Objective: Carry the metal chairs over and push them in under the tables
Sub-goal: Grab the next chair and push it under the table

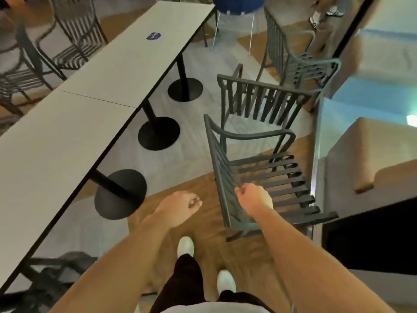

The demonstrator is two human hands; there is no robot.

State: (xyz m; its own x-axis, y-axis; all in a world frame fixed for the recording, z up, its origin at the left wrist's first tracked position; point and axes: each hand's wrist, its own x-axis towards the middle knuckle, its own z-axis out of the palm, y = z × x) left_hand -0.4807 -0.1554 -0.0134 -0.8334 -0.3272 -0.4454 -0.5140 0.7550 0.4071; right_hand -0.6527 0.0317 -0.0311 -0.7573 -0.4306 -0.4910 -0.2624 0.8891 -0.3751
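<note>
A dark metal slatted chair (pixel 270 177) stands on the floor just ahead of me, to the right of a long white table (pixel 94 98). My right hand (pixel 253 198) is closed on the top of this chair's backrest. My left hand (pixel 180 207) hangs loosely curled in the air left of the chair, holding nothing. Beyond it a second metal chair (pixel 259 102) stands with its back toward me, and a third chair (pixel 300 62) is farther off. The table rests on black posts with round bases (pixel 159 133).
More metal chairs (pixel 67 39) stand on the table's far left side, and another (pixel 52 281) sits under its near end. A tan and grey counter (pixel 370 172) runs along the right. A blue object on thin legs (pixel 237 5) stands at the back. A person's feet (pixel 325 14) are at top right.
</note>
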